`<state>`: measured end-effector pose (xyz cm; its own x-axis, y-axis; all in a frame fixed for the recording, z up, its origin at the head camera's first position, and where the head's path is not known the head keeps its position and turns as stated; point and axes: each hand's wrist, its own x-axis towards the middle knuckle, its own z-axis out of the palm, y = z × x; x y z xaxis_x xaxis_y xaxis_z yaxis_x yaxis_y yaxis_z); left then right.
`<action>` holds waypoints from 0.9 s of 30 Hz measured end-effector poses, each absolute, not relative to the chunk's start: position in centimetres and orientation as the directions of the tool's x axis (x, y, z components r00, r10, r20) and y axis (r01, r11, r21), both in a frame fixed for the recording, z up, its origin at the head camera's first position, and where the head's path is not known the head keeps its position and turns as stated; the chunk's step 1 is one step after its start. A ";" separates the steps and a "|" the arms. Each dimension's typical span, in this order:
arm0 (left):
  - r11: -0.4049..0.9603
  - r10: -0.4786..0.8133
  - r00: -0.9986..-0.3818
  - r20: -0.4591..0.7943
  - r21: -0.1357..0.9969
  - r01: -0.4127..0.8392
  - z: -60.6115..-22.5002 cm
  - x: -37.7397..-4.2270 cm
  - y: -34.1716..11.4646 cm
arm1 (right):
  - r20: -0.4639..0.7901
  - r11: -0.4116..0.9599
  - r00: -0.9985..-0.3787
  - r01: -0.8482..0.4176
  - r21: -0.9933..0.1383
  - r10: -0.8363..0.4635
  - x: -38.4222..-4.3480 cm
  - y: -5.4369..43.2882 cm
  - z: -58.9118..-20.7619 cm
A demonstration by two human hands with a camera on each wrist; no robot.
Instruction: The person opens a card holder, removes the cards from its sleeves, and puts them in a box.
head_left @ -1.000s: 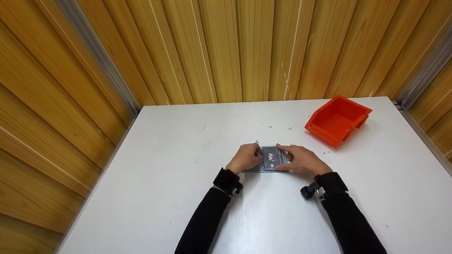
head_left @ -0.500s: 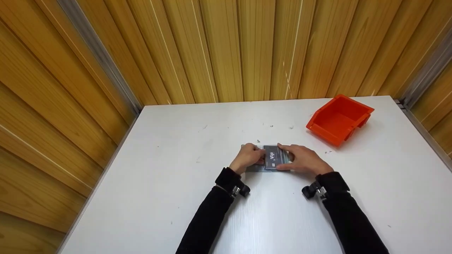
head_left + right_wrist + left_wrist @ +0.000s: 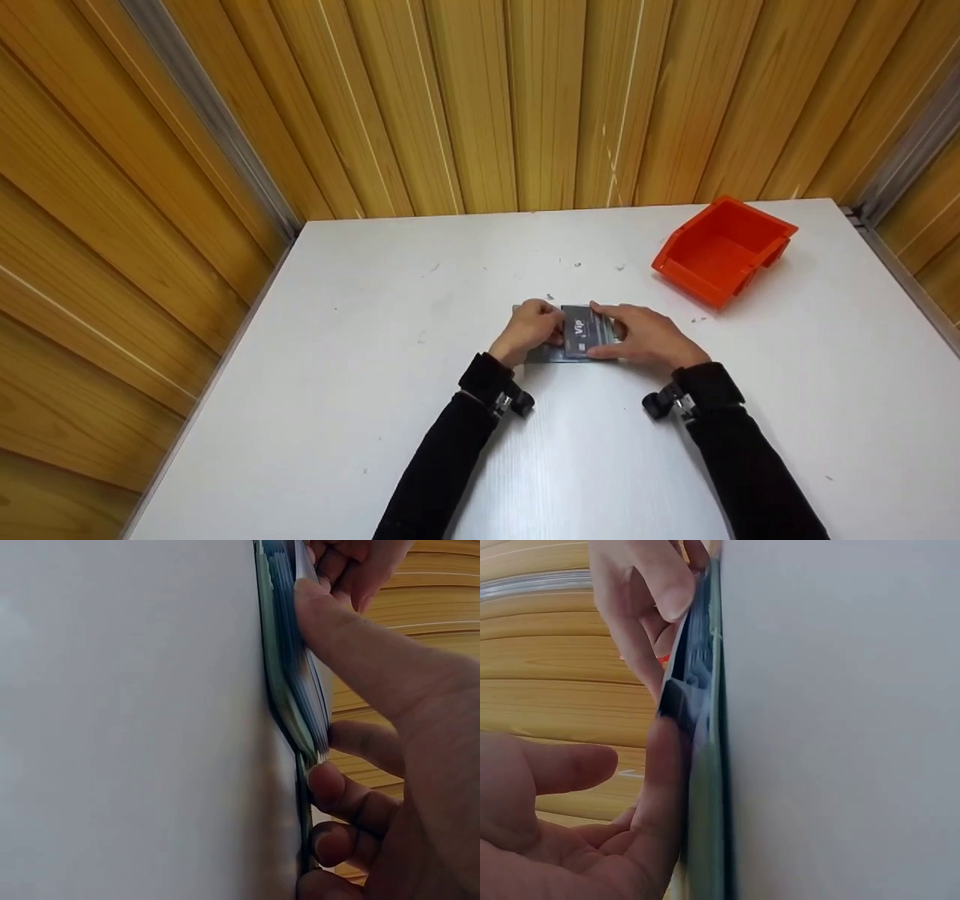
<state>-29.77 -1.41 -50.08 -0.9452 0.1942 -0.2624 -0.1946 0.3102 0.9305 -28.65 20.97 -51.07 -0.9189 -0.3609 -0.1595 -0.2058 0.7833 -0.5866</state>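
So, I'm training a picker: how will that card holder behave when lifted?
The card holder probably flexes, since its green cover bends near the right hand. Its thin layers may fan apart, as gaps show between them. It should be light, being slim.

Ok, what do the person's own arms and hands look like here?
Long black sleeves cover the arms. Each wrist wears a broad black band carrying a small black device with a silvery metal piece. The left hand and right hand are bare, without gloves. No cables show.
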 end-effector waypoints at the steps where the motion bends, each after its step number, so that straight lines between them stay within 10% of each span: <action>1: 0.317 0.193 -0.946 -0.261 0.929 -0.192 -50.1 -29.8 -1.4 | -0.157 0.781 -0.919 -0.208 -0.589 -0.363 -28.7 20.9 -51.1; 27: 0.237 0.163 -0.961 -0.223 0.954 -0.181 -51.0 -29.9 -0.5 | -0.148 0.782 -0.915 -0.226 -0.580 -0.375 -28.8 21.0 -51.2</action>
<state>-29.91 -0.49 -50.99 -0.9610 0.1635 -0.2231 -0.1813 0.2368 0.9545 -28.75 20.99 -51.17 -0.9151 -0.3749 -0.1484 -0.2265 0.7824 -0.5801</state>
